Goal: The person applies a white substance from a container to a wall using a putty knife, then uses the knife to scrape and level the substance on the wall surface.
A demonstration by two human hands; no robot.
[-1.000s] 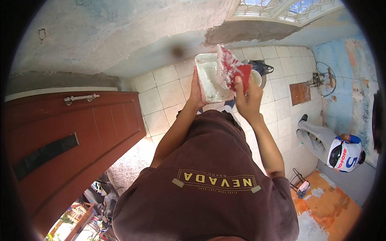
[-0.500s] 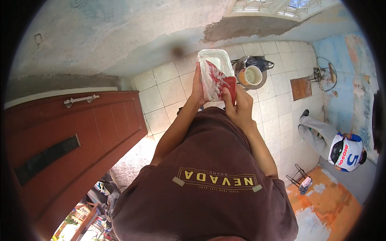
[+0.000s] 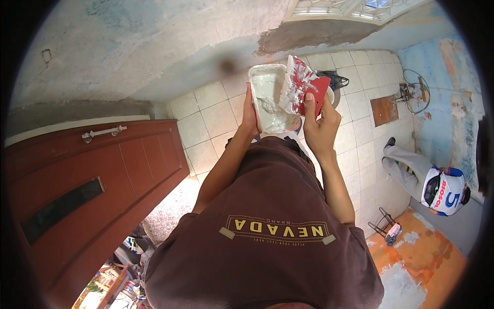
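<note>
My left hand (image 3: 249, 114) grips a rectangular plastic tub (image 3: 252, 77) by its left side and underside. Wet, pale putty (image 3: 270, 92) fills much of the tub, with a scooped ridge in its middle. In my right hand (image 3: 321, 123) is a flat red putty spreader (image 3: 320, 88), pinched with the thumb on its face. White putty coats the spreader's far and left edge, which stands over the tub's right rim. Whether that edge touches the rim I cannot tell.
Behind the spreader stand a partly hidden pail (image 3: 336, 97) and a black plastic bag (image 3: 332, 79). A patchy plastered wall (image 3: 170, 62) rises ahead. At left is a brown door (image 3: 103, 175). Another person (image 3: 437, 190) is at the right, near a small rack (image 3: 386, 226) on the tiled floor (image 3: 355, 139).
The red spreader has moved up and right, out of the tub's inside, with more putty along its edge. My right hand has gone with it; the tub has shifted slightly left.
</note>
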